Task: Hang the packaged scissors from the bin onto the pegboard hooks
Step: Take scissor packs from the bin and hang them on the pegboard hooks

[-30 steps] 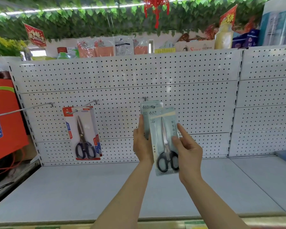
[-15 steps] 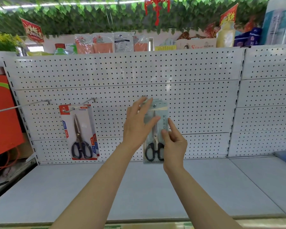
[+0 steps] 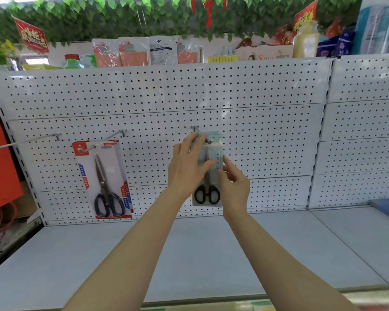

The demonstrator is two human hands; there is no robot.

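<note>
Upright, scissors pack [image 3: 208, 194] hangs lengthwise, handles down, both hands steadying.

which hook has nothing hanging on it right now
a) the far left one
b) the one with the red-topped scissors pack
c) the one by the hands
a: the far left hook is a bare rod, while the red-topped pack hangs on the next hook and the pale pack sits at the hook by the left hand and right hand.
</note>
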